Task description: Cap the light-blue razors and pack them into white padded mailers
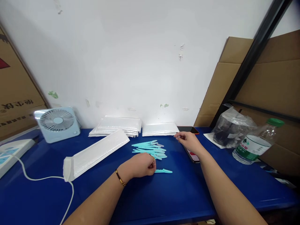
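Observation:
My left hand (142, 165) is closed at the front of a pile, its fingers pinching a teal eyebrow razor (164, 171) that points right, low over the blue table. Just behind lie several more teal eyebrow razors (150, 145), partly hidden by this hand. My right hand (188, 141) reaches to the near right corner of a short stack of white padded envelopes (160, 128). Its thumb and fingertips are pinched together at that corner, apparently on the top envelope. One white padded envelope (98, 153) lies slanted at left, its flap end toward me.
A taller envelope stack (117, 125) stands against the wall. At left are a light blue fan (57, 123), a white cable (44, 178) and a white device (16, 153). A phone (194, 157), bagged item (231, 128) and water bottle (255, 143) stand right on the blue table (164, 203).

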A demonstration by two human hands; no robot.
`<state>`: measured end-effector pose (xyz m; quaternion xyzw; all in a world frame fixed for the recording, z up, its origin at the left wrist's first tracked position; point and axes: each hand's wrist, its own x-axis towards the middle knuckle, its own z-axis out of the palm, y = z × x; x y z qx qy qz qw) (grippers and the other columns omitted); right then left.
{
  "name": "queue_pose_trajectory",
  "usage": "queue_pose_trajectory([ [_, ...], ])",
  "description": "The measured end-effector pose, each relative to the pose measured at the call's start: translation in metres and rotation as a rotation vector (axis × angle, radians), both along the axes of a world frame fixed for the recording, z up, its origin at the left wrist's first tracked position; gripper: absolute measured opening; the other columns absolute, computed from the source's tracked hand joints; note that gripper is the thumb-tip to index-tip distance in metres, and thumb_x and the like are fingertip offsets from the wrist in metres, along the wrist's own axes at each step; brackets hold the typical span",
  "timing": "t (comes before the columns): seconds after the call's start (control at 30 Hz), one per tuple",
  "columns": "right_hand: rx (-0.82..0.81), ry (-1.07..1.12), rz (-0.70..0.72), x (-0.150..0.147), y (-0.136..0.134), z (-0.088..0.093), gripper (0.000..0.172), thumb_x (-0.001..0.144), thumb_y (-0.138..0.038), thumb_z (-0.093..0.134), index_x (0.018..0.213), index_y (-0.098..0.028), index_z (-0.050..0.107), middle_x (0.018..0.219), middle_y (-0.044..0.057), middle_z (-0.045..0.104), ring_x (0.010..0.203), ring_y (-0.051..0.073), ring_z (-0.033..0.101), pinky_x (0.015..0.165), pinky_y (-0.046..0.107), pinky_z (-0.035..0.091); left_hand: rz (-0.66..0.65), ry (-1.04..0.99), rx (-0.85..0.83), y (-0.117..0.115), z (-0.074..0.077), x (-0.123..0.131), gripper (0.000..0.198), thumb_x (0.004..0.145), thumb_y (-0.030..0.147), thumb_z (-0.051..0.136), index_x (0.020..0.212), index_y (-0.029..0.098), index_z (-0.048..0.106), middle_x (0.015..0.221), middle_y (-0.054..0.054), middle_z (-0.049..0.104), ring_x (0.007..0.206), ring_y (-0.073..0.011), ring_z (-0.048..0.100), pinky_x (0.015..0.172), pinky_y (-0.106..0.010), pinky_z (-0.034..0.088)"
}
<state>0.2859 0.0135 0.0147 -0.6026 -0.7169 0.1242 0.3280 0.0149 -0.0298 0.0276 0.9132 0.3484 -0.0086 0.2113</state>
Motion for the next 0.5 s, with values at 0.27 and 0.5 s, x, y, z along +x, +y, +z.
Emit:
queue_pose_trajectory([
  [0.27, 0.157, -0.049, -0.255, 0.023, -0.006, 0.015, 0.025, 0.076, -0.026, 0.048, 0.089, -0.020, 0.067, 0.079, 0.004, 0.068, 0.070, 0.018, 0.060, 0.066, 0.029, 0.045, 0.221, -0.263, 0.090, 0.009, 0.007, -0.010, 0.023, 0.086, 0.027, 0.028, 0.076, 0.019, 0.047, 0.067, -0.001, 0.054, 0.058, -0.0127, 0.049, 0.053, -0.023, 0.035],
  [0.5, 0.103, -0.151, -0.089, 0.011, 0.002, 0.002, 0.027, 0.077, -0.017, 0.042, 0.089, -0.021, 0.067, 0.094, 0.004, 0.066, 0.083, 0.018, 0.059, 0.077, 0.029, 0.044, 0.452, -0.427, 0.286, 0.037, -0.015, -0.016, 0.021, 0.089, 0.028, 0.026, 0.084, 0.018, 0.044, 0.075, -0.004, 0.053, 0.068, -0.0158, 0.052, 0.064, -0.027, 0.038],
])
